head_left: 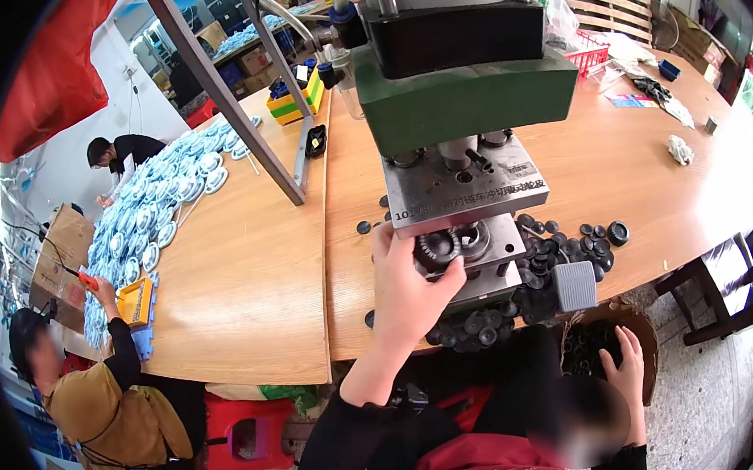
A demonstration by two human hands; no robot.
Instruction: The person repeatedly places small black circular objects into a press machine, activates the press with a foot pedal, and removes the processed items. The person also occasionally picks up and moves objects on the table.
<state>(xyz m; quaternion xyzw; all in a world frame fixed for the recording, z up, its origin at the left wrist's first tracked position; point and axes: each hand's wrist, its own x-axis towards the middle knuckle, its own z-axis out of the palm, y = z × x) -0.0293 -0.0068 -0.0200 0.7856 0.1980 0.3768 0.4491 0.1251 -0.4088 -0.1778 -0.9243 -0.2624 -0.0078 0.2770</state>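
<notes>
My left hand grips a black ribbed wheel between thumb and fingers. It holds the wheel at the left side of a round metal seat on the lower block of a green press. A steel upper plate hangs just above that hand. At the lower right my right hand is over a round-sided brown bin of dark parts. Its fingers are apart, with nothing visible in them. Small black discs lie heaped around the press base.
A grey ribbed pad sits among the discs. Light blue parts cover the left table, where a co-worker sits near a yellow tray and another person bends farther back. A dark wooden stool stands at right.
</notes>
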